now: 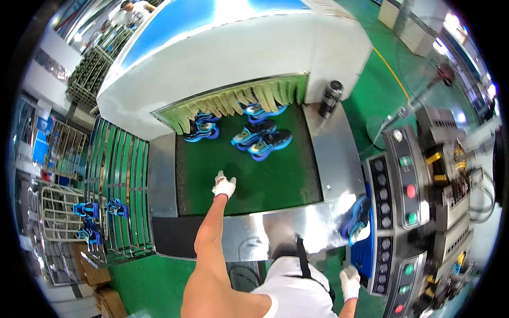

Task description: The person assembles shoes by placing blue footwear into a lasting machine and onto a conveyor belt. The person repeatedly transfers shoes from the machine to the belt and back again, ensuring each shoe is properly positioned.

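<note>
My left hand, in a white glove, reaches out over the green conveyor belt. Its fingers are apart and it holds nothing. Beyond it, a black and blue sneaker lies against another sneaker on the belt. More sneakers sit at the far left by the curtain, and others are partly under its strips. My right hand, also gloved, hangs low at the right, its fingers loosely extended and without anything in them. Nearest to it is a sneaker at the metal ledge's right end.
A white machine housing with a fabric strip curtain spans the belt. A dark bottle stands on the right metal side. Control panels with buttons are at the right. At the left, a metal rack carries several sneakers.
</note>
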`<state>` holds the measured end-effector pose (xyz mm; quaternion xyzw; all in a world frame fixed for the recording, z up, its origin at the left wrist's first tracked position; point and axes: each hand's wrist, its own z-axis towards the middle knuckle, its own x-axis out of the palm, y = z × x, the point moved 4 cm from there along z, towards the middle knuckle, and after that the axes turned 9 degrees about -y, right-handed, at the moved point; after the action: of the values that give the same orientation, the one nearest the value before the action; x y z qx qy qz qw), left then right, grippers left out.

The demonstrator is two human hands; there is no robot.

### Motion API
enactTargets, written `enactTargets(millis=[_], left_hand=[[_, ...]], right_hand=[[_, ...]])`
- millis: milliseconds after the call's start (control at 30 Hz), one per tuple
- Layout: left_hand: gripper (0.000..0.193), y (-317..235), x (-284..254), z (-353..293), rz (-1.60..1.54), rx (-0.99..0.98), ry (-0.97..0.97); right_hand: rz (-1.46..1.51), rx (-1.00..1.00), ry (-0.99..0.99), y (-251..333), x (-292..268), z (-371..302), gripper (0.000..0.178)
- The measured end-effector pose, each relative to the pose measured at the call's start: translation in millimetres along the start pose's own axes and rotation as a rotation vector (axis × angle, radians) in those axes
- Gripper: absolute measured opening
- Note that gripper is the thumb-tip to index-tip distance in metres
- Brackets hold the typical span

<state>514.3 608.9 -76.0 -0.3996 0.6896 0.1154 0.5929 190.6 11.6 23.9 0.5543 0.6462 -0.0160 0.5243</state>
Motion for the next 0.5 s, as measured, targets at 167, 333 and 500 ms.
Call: enactTargets(millis=[167,333,500], left_hand=[[0.087,-22,-55,138,-0.166,0.058,-0.371],[0.065,-29,-95,253,-0.122,0.205,-0.443],[0.026,-21,-77,239,-0.103,0.313,-0.605]], right_hand=[[-0.539,-0.135,0.287,7,0,20,0.067],[-0.618,-0.192,0.264,25,-16,55,0.05],[-0.47,-0.043,0.199,97,0,72,0.054]])
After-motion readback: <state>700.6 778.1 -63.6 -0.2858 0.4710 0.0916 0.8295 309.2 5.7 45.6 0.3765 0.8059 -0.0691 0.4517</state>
